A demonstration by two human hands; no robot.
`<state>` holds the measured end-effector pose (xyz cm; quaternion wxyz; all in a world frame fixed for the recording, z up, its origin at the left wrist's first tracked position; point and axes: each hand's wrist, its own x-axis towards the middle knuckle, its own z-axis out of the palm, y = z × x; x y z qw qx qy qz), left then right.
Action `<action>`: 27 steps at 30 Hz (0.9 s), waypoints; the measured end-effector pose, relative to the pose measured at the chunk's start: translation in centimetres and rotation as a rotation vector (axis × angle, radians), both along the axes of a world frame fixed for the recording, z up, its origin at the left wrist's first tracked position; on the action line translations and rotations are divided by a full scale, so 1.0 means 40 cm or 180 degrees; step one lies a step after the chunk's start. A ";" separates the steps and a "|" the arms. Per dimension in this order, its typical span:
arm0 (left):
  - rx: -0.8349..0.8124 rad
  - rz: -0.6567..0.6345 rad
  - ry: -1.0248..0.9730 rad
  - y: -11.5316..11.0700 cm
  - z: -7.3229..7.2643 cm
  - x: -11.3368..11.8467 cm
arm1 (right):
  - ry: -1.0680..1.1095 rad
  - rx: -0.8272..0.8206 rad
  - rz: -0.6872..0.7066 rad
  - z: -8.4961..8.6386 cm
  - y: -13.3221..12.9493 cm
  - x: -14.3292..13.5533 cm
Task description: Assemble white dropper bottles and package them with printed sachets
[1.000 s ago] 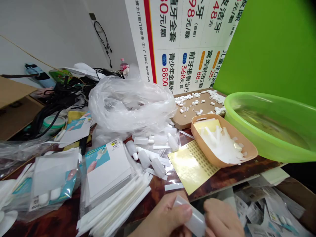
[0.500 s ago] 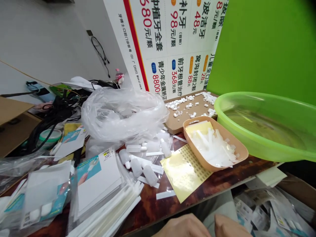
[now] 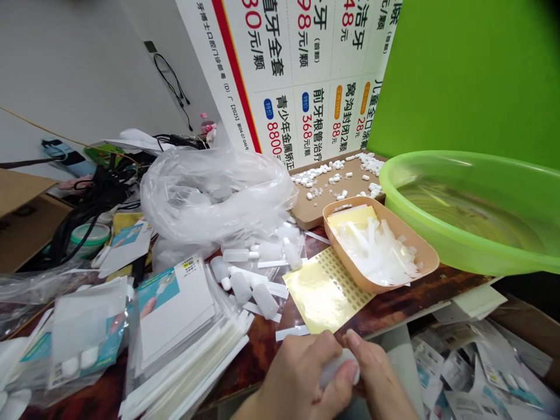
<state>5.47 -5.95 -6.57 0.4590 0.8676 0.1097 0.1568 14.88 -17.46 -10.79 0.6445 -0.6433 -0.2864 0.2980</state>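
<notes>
Low in the middle of the view, my left hand (image 3: 295, 373) is closed around a small frosted white bottle (image 3: 336, 366), its thumb lying along the near side. My right hand (image 3: 378, 370) is closed against the bottle's right end, partly hiding it. Just beyond the hands lies a shiny yellow sticker sheet (image 3: 317, 297) with rows of small round dots. An oval peach tray (image 3: 426, 265) overlaps the sheet's far corner and holds white strips and yellow paper. Several similar frosted bottles (image 3: 265, 301) lie in a loose pile to the left, among white strips (image 3: 292, 333).
A large clear plastic bag (image 3: 210, 198) stands behind the bottles. Small white caps lie on a cardboard tray (image 3: 312, 216) at the back. A green basin (image 3: 459, 245) is at right. Printed cards in clear sleeves (image 3: 175, 326) cover the left. Filled packets (image 3: 472, 373) lie below the table edge.
Both hands have risen from the bottom edge into fuller view, and the frosted bottle between them now shows. The camera view has shifted slightly; the table items look unchanged.
</notes>
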 end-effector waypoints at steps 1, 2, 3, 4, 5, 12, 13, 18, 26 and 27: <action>0.0164 -0.0139 -0.0025 0.014 0.011 0.002 | 0.0347 -0.0115 0.0170 0.011 0.010 0.009; 0.0314 -0.0206 -0.0041 0.025 0.023 0.002 | 0.0718 -0.0150 0.0330 0.022 0.019 0.019; 0.0456 -0.0206 -0.0064 0.033 0.034 0.000 | 0.1145 -0.0115 0.0484 0.032 0.028 0.028; 0.0520 -0.0062 -0.0061 0.037 0.044 -0.002 | 0.1533 -0.0009 0.0605 0.039 0.036 0.034; 0.0441 0.0219 -0.0004 0.036 0.051 -0.004 | 0.1773 0.0143 0.0650 0.044 0.043 0.036; -0.2299 0.1802 -0.0274 -0.022 0.052 0.024 | -0.0254 0.0009 -0.0065 0.048 0.074 0.015; -0.2611 0.1993 -0.0397 -0.027 0.058 0.030 | -0.0805 -0.0084 -0.0148 0.051 0.091 0.023; -0.3619 0.2543 -0.1195 -0.031 0.089 0.036 | -0.2868 -0.0826 -0.0134 0.073 0.236 0.082; -0.4250 0.2583 -0.1812 -0.014 0.062 -0.001 | -0.3214 -0.1016 0.0236 0.081 0.304 0.083; -0.4322 0.2561 -0.1849 -0.012 0.060 -0.008 | -0.3137 -0.0976 0.0154 0.085 0.285 0.079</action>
